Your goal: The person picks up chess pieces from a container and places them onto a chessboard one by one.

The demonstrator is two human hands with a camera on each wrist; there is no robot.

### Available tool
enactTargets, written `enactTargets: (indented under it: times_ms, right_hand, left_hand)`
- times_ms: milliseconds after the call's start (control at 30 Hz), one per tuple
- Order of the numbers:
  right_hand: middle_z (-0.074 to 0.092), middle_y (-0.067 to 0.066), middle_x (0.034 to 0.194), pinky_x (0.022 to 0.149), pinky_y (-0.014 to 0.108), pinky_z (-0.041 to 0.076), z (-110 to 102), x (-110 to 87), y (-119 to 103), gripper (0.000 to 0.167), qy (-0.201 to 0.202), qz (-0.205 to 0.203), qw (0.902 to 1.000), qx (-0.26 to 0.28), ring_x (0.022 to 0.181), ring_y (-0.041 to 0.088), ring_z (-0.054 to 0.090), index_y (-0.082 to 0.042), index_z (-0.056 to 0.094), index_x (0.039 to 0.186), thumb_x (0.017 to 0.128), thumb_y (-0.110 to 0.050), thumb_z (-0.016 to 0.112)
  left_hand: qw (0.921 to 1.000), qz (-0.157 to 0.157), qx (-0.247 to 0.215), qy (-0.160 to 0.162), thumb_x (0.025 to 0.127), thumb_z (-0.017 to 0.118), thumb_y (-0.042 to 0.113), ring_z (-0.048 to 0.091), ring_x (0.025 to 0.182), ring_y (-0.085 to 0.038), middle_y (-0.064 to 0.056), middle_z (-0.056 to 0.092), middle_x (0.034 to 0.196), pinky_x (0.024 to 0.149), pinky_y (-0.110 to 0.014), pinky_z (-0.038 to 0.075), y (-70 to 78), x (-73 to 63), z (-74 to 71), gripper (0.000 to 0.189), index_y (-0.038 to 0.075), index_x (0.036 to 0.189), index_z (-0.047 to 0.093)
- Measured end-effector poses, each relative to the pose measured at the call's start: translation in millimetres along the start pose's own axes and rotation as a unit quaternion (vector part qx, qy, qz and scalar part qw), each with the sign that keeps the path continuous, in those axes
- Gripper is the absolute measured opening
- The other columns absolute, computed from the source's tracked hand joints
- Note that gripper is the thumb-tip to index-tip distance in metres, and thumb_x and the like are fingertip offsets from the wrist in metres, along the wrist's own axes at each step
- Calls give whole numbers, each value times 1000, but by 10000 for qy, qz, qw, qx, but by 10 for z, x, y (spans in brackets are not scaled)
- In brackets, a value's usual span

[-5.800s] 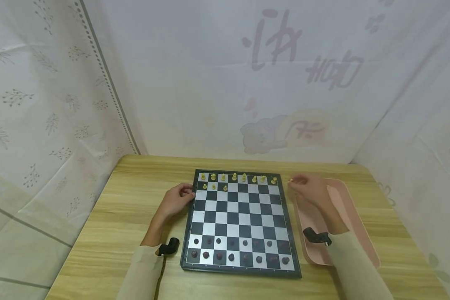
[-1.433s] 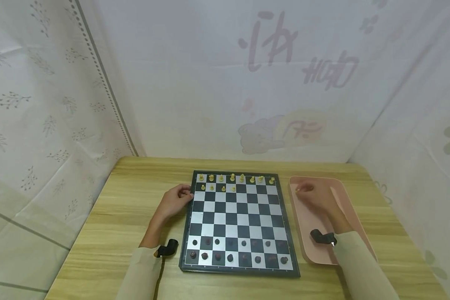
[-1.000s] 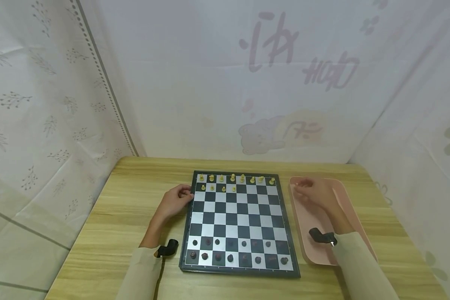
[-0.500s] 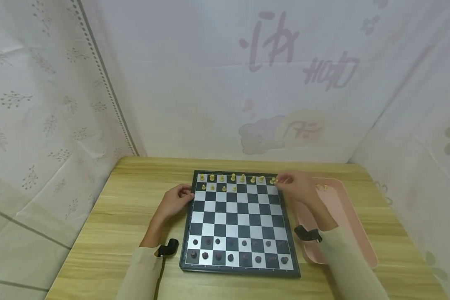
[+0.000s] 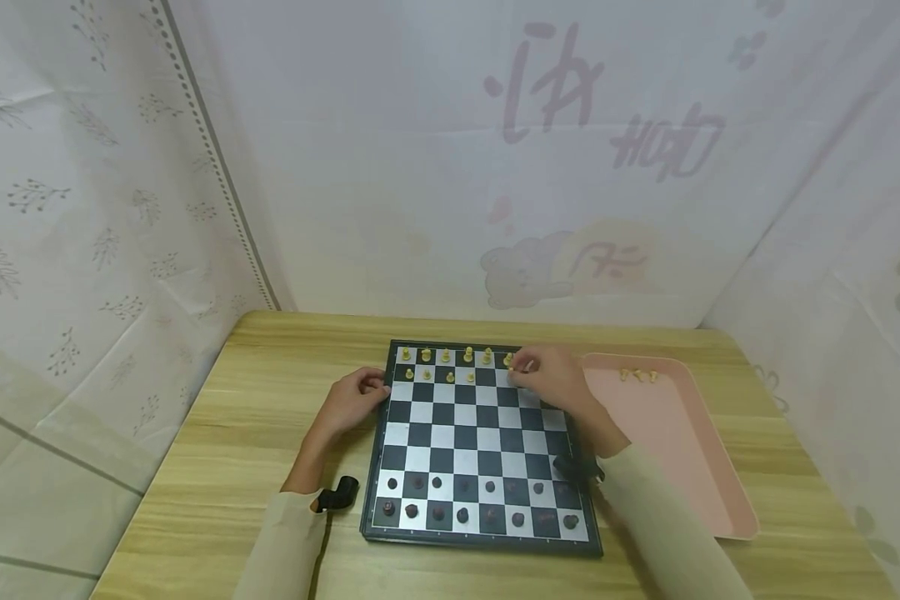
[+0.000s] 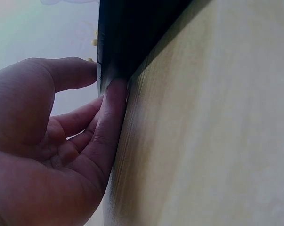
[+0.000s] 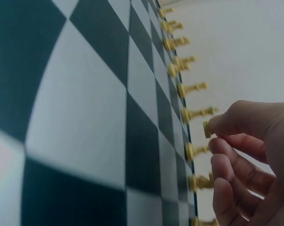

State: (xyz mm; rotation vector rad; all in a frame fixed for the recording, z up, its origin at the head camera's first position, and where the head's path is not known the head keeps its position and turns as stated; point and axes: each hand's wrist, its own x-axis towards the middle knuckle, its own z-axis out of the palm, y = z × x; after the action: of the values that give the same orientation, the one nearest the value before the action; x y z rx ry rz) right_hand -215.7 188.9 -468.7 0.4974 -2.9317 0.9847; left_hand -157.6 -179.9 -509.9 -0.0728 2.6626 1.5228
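My right hand (image 5: 555, 379) pinches a small yellow pawn (image 7: 207, 130) between thumb and index finger, over the far right part of the chessboard (image 5: 466, 437). In the right wrist view the pawn's base faces the board, beside the standing yellow back-row pieces (image 7: 198, 113). My left hand (image 5: 351, 400) holds the board's left edge, its thumb at the top rim and a fingertip low against the side in the left wrist view. Several yellow pawns (image 5: 450, 378) stand in the second row at the left. Part of the back row is hidden behind my right hand.
Dark pieces (image 5: 462, 515) stand in two rows along the near side of the board. Right of it, a pink tray (image 5: 675, 467) holds three yellow pawns (image 5: 637, 376) at its far end. A fabric-covered wall rises behind the wooden table (image 5: 217, 467).
A fourth yellow pawn has joined the second row. My right hand has since picked a pawn from the tray and moved left over the board with it. My left hand has stayed put.
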Motion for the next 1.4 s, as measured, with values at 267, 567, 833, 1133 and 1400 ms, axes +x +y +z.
enactTargets:
  times_ms: [267, 567, 833, 1133, 1400]
  right_hand:
    - [73, -3, 88, 74, 40, 52, 142, 69, -136, 7, -195, -151, 9996, 115, 84, 21, 64, -12, 83, 98, 93, -18, 82]
    - [73, -5, 86, 74, 37, 52, 227, 89, -170, 6, -188, -269, 9994, 78, 81, 16, 64, -11, 83, 97, 92, -14, 85]
    - [76, -4, 88, 75, 40, 54, 236, 83, -80, 10, -57, -287, 9996, -32, 83, 19, 67, -12, 84, 99, 92, -18, 85]
    - [76, 6, 106, 83, 49, 55, -113, -84, 180, 21, 31, 417, 9990, 127, 99, 30, 68, -10, 82, 114, 100, -26, 78]
    - [76, 15, 115, 88, 49, 54, -540, -291, 649, 28, 433, 586, 9971, 200, 106, 36, 68, -5, 77, 125, 106, -25, 76]
  left_hand:
    - [10000, -9, -22, -12, 104, 73, 17, 69, 99, -24, -11, 74, 112, 85, -35, 52, 8, -1, -4, 40, -3, 138, 70]
    - [10000, 16, 27, -6, 104, 74, 18, 68, 99, -23, -10, 74, 111, 86, -36, 51, -12, 14, 0, 39, -2, 137, 70]
    - [10000, -2, 44, -14, 104, 73, 18, 68, 98, -23, -10, 74, 111, 86, -36, 51, -16, 8, 0, 39, -2, 138, 70]
    - [10000, -25, 53, -9, 104, 73, 18, 68, 99, -24, -10, 74, 111, 87, -36, 52, -6, 7, 9, 39, -2, 138, 70]
    - [10000, -20, 38, -14, 104, 73, 17, 68, 100, -25, -12, 74, 113, 87, -37, 52, 16, -14, 0, 39, -3, 138, 70]
